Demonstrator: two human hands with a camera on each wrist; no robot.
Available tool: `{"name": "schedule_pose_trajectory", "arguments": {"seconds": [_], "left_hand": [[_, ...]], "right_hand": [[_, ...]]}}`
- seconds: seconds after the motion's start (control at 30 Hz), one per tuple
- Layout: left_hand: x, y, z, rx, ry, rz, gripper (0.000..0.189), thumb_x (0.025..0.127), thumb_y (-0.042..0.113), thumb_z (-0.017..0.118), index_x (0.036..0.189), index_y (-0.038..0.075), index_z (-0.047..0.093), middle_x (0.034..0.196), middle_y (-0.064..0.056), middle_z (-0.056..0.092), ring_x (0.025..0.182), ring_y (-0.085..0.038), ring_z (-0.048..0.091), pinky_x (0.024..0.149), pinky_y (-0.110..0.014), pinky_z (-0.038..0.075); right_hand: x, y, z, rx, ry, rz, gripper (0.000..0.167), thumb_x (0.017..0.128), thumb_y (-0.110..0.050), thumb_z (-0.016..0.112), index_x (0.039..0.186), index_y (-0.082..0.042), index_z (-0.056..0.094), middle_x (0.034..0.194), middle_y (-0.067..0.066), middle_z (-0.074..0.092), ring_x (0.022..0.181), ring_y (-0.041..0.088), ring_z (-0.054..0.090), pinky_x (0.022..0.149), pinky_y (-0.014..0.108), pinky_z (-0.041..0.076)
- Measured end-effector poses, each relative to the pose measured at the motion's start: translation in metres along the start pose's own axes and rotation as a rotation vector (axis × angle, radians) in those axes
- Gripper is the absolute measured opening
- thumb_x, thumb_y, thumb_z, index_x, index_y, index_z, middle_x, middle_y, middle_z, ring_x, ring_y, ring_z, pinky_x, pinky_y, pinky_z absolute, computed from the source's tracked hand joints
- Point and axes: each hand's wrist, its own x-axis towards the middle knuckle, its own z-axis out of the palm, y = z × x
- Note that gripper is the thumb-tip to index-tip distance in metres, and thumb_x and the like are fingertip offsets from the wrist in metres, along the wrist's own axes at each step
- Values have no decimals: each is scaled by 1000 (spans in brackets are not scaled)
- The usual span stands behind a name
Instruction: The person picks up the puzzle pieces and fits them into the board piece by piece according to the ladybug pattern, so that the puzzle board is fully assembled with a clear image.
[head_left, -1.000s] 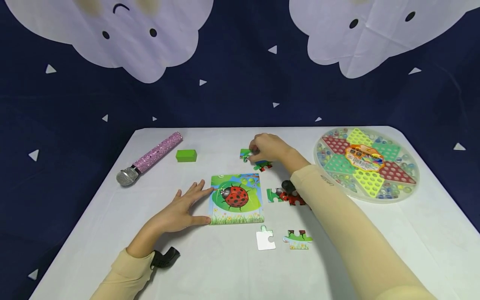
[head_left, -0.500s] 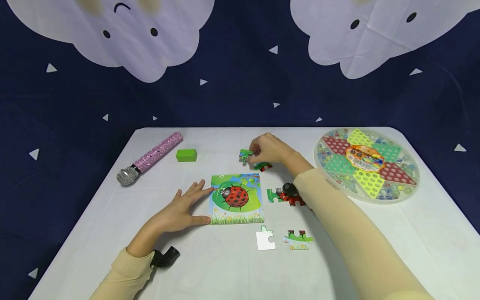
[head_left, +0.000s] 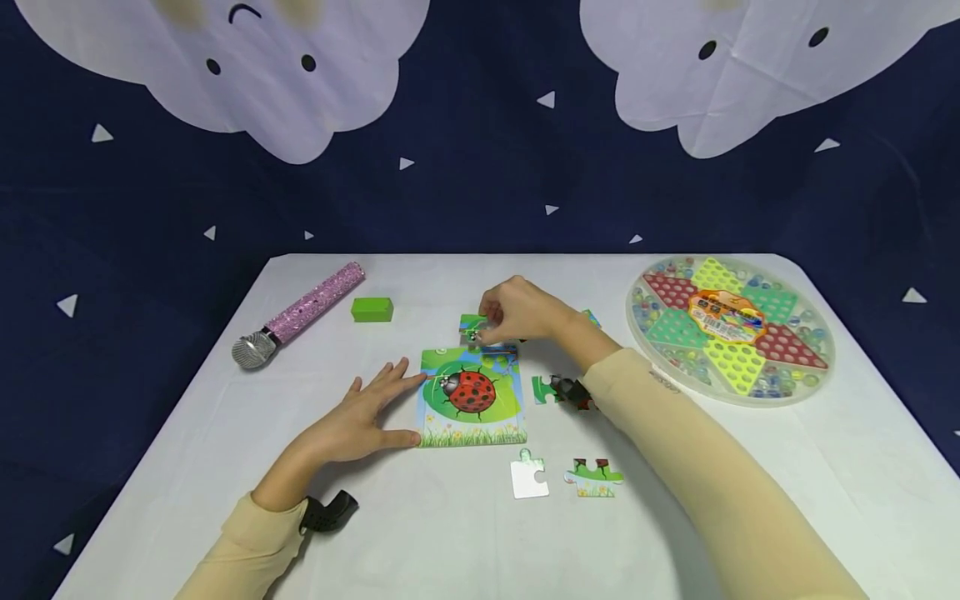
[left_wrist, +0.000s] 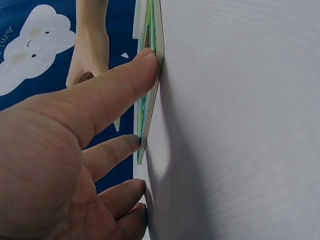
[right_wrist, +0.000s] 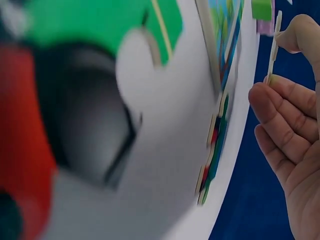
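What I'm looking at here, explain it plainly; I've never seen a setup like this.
There is no robot here: a person works with two bare hands. The wide picture comes from a camera worn on the head, looking forward and down; the two close-ups come from cameras worn on the wrists, one each. On the white table lie a ladybird picture board, several loose puzzle pieces, a pink glittery microphone, a green block and a round marble game. The left hand touches the board's left edge, fingers spread. The right hand pinches one puzzle piece near the board's far edge; the right wrist view shows that piece edge-on.
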Motion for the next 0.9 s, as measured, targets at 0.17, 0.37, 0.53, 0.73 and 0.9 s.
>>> {"name": "schedule_pose_trajectory", "arguments": {"seconds": [0.17,0.37,0.53,0.73,0.9], "left_hand": [[1,-2,1,10,-2,-4,86,92,39,84,165,18,45,178,-23,19,166,-50,11,126,-81,-4],[1,-3,1,26,1,-6,86,92,40,84,165,19,45,178,-23,19,166,-50,12,126,-81,-3],[1,-3,1,22,0,-5,85,92,39,84,165,18,45,178,-23,19,166,-51,11,126,-81,-4],[0,-2,0,15,-5,-3,85,92,40,84,165,18,45,178,-22,19,166,-50,9,126,-81,-5],[0,-1,-1,18,0,11,85,92,41,84,165,18,45,178,-23,20,166,-51,11,125,-82,-4]], "right_hand": [[-1,-13,6,-10,-51,-17,30,83,-27,85,104,-6,80,95,3,81,86,13,74,83,27,63],[-3,-25,16,-30,-100,-40,31,86,-30,86,105,-7,80,96,3,80,87,11,73,83,25,62],[-5,-34,24,-67,-103,-52,30,88,-33,85,104,-8,81,99,2,78,88,10,71,84,25,62],[-7,-46,28,-173,-119,-39,35,88,-41,85,108,-13,83,106,0,76,91,12,67,87,32,61],[-8,-54,32,-249,-121,-44,40,90,-45,84,114,-13,83,114,1,76,94,14,70,93,37,61]]}}
